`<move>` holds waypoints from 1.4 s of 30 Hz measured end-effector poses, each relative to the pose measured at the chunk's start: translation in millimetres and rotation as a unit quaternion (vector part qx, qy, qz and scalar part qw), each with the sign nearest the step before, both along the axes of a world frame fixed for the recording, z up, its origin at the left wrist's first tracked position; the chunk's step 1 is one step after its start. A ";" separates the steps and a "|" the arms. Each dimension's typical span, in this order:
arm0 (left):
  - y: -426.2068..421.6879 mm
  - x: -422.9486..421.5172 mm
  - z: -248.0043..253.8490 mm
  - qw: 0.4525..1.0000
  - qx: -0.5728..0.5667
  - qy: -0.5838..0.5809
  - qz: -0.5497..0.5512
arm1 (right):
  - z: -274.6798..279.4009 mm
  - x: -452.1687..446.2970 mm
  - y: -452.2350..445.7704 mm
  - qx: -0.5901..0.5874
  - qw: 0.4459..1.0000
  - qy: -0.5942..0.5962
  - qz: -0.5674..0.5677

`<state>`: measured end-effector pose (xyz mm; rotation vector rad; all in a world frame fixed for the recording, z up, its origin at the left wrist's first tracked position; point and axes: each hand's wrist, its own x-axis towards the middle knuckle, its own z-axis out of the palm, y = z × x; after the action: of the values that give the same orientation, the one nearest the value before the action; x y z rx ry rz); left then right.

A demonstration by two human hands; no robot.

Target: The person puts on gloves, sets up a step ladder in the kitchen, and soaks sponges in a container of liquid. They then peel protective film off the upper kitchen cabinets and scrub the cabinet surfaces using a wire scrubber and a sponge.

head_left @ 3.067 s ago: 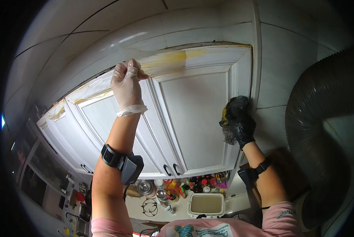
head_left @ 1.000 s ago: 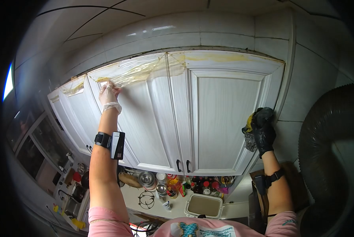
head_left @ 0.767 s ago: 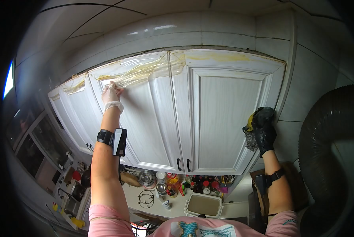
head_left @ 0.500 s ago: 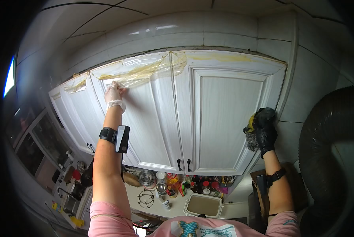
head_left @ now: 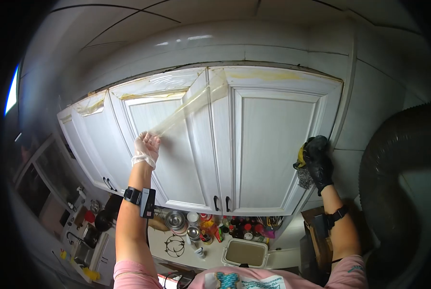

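My left hand [head_left: 148, 146], in a clear glove, pinches the end of a clear plastic film [head_left: 189, 107] in front of the white cabinet doors [head_left: 273, 144]. From my fingers the film stretches up and right to the top of the doors, where yellowish stains show. At the right edge of the right door, my right hand [head_left: 319, 164], in a black glove, is closed around a yellow and dark scrubbing pad [head_left: 301, 159]. Grey steel wool [head_left: 304, 178] hangs below that pad.
Beneath the cabinets, a counter [head_left: 208, 262] bears bottles [head_left: 248, 232], metal bowls [head_left: 175, 220] and a basin of murky water [head_left: 245, 253]. A large ribbed duct [head_left: 393, 168] curves along the right. The sink [head_left: 84, 253] lies at lower left.
My left hand has moved down and slightly right, drawing the film into a taut, narrow diagonal band off the left door. My right hand stays at the door's edge with the pad.
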<state>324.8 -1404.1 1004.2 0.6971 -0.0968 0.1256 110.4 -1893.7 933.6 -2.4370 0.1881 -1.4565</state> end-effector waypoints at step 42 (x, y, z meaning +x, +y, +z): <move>-144.0 -178.2 -5.8 0.910 -0.099 0.028 -0.401 | 74.9 -41.1 184.0 -0.210 0.943 0.042 0.254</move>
<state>146.5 -1548.1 998.4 0.4139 -0.3039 -0.6690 69.2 -1709.7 1008.5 -2.5851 -0.7548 -1.2444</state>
